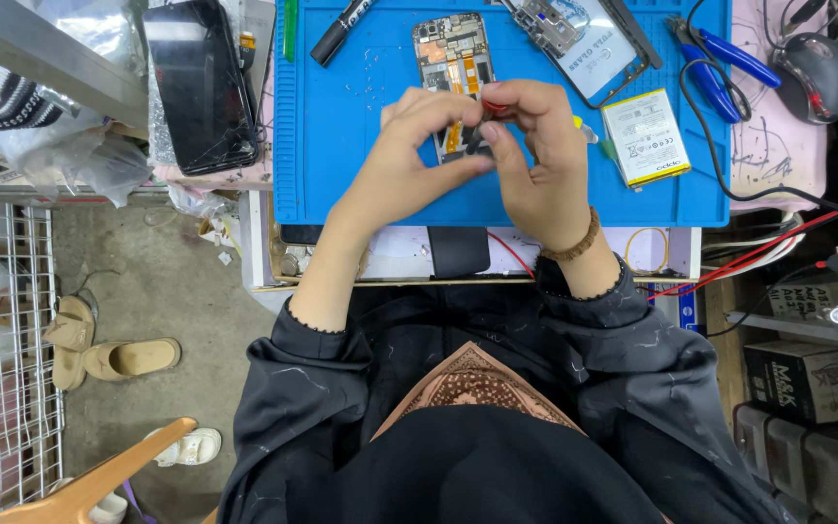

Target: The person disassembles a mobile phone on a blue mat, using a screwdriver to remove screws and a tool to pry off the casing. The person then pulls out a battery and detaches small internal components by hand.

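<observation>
An opened phone [450, 53] lies face down on the blue work mat [361, 146], its circuit board and orange flex cables exposed. My left hand [407, 155] and my right hand [535, 155] meet just below it, fingertips pinched together over a small dark part [477, 136]. My right hand also grips a tool with a red handle [497, 109]; a yellow-green tip [586, 131] pokes out beside it. What exactly my left fingers hold is too small to tell.
A white phone battery [644, 136] and a removed frame with a board [574, 39] lie on the mat's right. A black marker [339, 31], blue-handled pliers [720, 58], a mouse [821, 73] and a cracked phone [201, 82] surround the mat. Sandals [109, 354] sit on the floor.
</observation>
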